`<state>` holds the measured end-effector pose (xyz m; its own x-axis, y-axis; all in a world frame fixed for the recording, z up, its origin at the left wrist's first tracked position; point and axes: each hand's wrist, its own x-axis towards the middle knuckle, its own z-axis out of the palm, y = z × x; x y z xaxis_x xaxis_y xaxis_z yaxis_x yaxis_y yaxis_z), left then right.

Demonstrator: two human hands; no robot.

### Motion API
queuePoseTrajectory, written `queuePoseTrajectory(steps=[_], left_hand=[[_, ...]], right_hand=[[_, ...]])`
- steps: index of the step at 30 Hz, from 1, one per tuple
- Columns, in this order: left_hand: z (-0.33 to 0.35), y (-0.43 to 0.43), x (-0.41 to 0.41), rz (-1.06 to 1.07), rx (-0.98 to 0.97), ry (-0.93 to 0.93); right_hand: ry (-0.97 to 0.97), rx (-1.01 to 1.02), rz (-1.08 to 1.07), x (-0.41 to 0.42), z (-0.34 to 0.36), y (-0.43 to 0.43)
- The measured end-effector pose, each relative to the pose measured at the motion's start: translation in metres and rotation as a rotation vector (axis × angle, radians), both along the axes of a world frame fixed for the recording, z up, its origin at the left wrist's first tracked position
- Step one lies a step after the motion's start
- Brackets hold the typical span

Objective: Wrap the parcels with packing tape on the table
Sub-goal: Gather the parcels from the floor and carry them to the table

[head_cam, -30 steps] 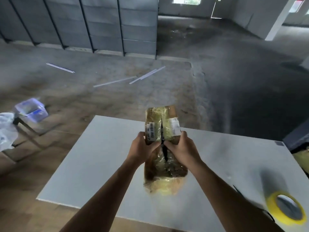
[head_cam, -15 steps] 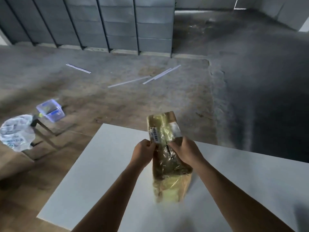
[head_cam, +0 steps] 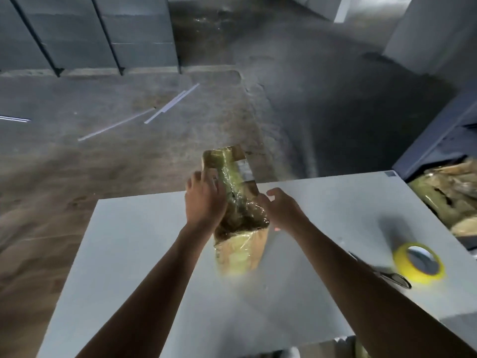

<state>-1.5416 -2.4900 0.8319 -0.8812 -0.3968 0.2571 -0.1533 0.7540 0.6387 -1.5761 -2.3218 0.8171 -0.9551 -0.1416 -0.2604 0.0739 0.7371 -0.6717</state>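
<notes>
A long cardboard parcel, wrapped in shiny yellowish tape, stands tilted over the white table, its blurred lower end close to the tabletop. My left hand lies against the parcel's upper left side with fingers stretched up along it. My right hand grips the parcel's right edge at mid-height, thumb raised and fingers hidden behind it. A yellow roll of packing tape lies flat on the table at the right.
Dark-handled scissors lie just left of the tape roll. Beyond the table's right edge, a dark bin holds several taped parcels. Past the far edge is bare concrete floor with thin white strips.
My left hand slid up the parcel's left side and its fingers straightened. The right hand shifted to the right edge. The view swung right, bringing the tape roll and bin back in.
</notes>
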Motion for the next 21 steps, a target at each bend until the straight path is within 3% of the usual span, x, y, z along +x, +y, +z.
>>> queuePoseTrajectory(steps=[3, 11, 17, 21], left_hand=[[0.012, 0.029, 0.004, -0.143, 0.050, 0.063], [-0.006, 0.124, 0.039, -0.391, 0.265, -0.022], [-0.033, 0.232, 0.074, -0.455, 0.304, -0.160], [-0.049, 0.314, 0.111, -0.487, 0.360, -0.212]], right_hand=[[-0.019, -0.102, -0.090, 0.019, 0.006, 0.021], [0.000, -0.267, -0.275, 0.071, 0.000, 0.100], [0.009, -0.361, -0.424, 0.127, -0.010, 0.197], [0.035, -0.312, -0.424, 0.173, -0.025, 0.279]])
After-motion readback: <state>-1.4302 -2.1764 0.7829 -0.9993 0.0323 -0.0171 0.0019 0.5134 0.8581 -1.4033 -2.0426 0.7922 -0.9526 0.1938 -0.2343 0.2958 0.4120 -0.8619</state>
